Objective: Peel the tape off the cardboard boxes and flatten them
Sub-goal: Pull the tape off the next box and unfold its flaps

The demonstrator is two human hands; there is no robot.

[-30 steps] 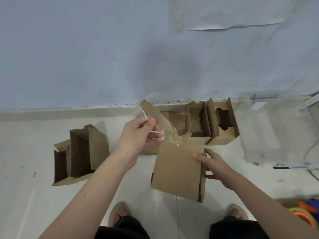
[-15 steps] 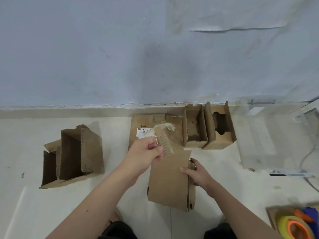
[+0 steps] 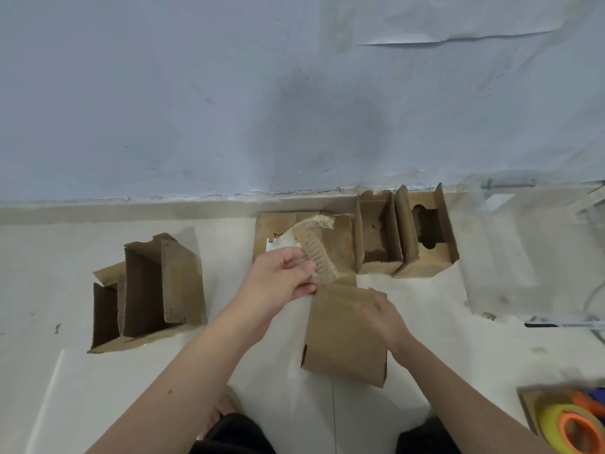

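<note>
- Peeling is in hand at frame centre: the left hand point(image 3: 281, 283) pinches a tape strip point(image 3: 316, 253) with a torn layer of corrugated card stuck to it, fingers and thumb pressed together on its lower end.
- The strip's long axis runs from the pinch up and to the right, ending in a crumpled clear tip in front of the flat cardboard point(image 3: 275, 224) by the wall.
- The held box point(image 3: 343, 335) sits directly below and right of the pinch, its upper edge just beside the left hand. Whether the strip is joined to that edge cannot be told, as the hand covers the junction.
- The right hand point(image 3: 381, 317) rests on the box's upper right corner, fingers bent over the edge. It is blurred, so the exact grip is unclear.
- Judgement: any further pull should follow the strip's axis, away from the box, with the right hand bracing. The left hand is the nearer one.
- Open boxes stand on the floor at left point(image 3: 147, 293) and at upper right point(image 3: 406, 234).
- A tape roll point(image 3: 571, 429) at lower right is cut off by the frame. A clear sheet at right is hard to make out.
</note>
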